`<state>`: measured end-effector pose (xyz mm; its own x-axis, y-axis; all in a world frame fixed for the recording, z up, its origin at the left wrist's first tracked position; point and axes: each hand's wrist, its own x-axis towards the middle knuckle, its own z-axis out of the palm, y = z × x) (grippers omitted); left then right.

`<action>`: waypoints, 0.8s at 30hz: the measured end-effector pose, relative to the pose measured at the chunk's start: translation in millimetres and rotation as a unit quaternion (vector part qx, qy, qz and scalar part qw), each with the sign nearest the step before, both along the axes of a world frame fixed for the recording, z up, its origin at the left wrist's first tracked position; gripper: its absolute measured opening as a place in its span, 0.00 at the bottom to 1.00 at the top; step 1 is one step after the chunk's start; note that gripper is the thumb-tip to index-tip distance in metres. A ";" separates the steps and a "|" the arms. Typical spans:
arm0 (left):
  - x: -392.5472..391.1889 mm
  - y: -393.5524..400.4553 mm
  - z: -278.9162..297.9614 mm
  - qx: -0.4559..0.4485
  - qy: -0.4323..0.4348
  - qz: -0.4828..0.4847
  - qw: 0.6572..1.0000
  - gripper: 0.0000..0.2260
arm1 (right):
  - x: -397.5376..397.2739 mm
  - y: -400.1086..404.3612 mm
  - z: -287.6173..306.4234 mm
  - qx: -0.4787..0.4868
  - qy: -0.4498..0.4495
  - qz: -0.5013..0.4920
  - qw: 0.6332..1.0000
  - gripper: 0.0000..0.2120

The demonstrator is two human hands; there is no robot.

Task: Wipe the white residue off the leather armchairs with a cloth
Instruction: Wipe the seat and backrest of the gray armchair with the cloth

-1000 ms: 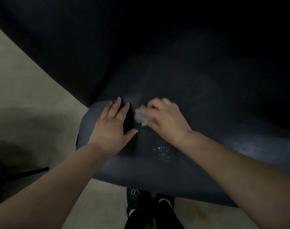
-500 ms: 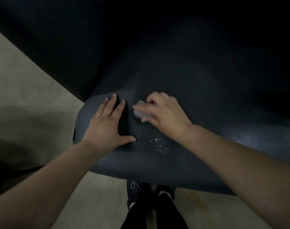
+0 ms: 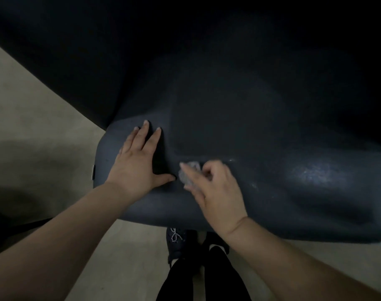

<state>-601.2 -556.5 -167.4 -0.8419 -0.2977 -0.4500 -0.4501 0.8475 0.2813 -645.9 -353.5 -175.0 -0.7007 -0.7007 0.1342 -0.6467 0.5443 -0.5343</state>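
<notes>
Left hand (image 3: 137,164) laid flat on the front edge of the dark leather armchair (image 3: 272,192), fingers (image 3: 145,132) straight and spread, thumb out toward the right, grasping nothing. Right hand (image 3: 215,192) just beside it, fingers curled round a small grey cloth (image 3: 188,173), which sits bunched against the leather at the seam where the seat cushion meets the front roll. Cloth and right fingertips blurred, so the exact grip hard to make out, probably pinched between thumb and forefinger. Faint whitish residue (image 3: 311,170) visible on the front roll, well to the right of the cloth. Below the chair edge, dark shoes (image 3: 176,242) and black trouser legs on a pale floor (image 3: 44,127).
</notes>
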 end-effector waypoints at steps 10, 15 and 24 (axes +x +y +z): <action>1.1 0.5 0.7 -0.010 0.011 -0.005 1.000 0.53 | -54.0 29.8 -1.4 0.029 0.056 -0.190 0.980 0.21; 0.8 4.7 -0.2 -0.025 0.024 -0.007 0.999 0.52 | -4.6 0.7 -6.1 0.038 0.047 -0.045 0.997 0.21; -1.1 7.8 -0.7 -0.030 0.027 -0.008 0.999 0.53 | -55.8 13.2 -4.1 0.018 0.059 -0.162 0.985 0.19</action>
<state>-602.3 -548.7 -168.1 -0.8696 -0.3094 -0.3848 -0.4217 0.8707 0.2529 -701.8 -340.4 -179.1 -0.8688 -0.4493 0.2079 -0.4932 0.7492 -0.4421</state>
